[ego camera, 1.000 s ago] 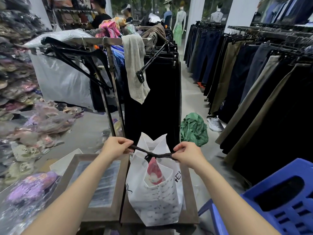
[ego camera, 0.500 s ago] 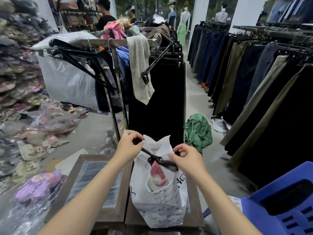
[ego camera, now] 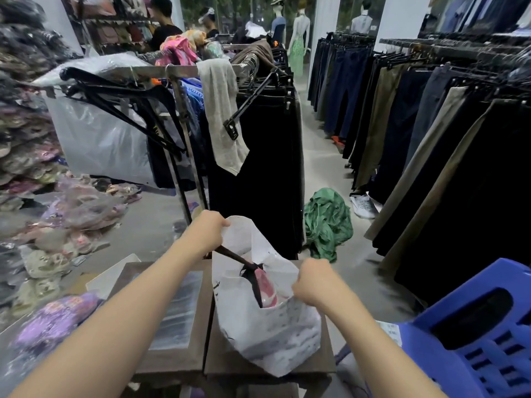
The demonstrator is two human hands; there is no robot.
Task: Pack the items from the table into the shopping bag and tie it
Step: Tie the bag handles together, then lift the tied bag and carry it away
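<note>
A white shopping bag (ego camera: 267, 334) with small print stands on the brown table (ego camera: 316, 366). A pink item (ego camera: 268, 288) shows inside its mouth. Black handle straps (ego camera: 238, 258) are knotted across the opening. My left hand (ego camera: 207, 231) is closed on one strap end and the bag's far rim, pulling up and left. My right hand (ego camera: 311, 284) is closed at the bag's near right rim; what it pinches there is hidden by the fist.
A second brown table with a clear plastic sheet (ego camera: 175, 308) adjoins on the left. A blue plastic stool (ego camera: 474, 331) is at the right. Clothes racks (ego camera: 270, 156) stand ahead and right. A green garment (ego camera: 327, 222) lies on the floor. Bagged goods (ego camera: 51, 326) pile left.
My left hand rose and took the bag's far rim with the strap. My right hand dropped down and right to the near rim. The knot now hangs slack over the opening.
</note>
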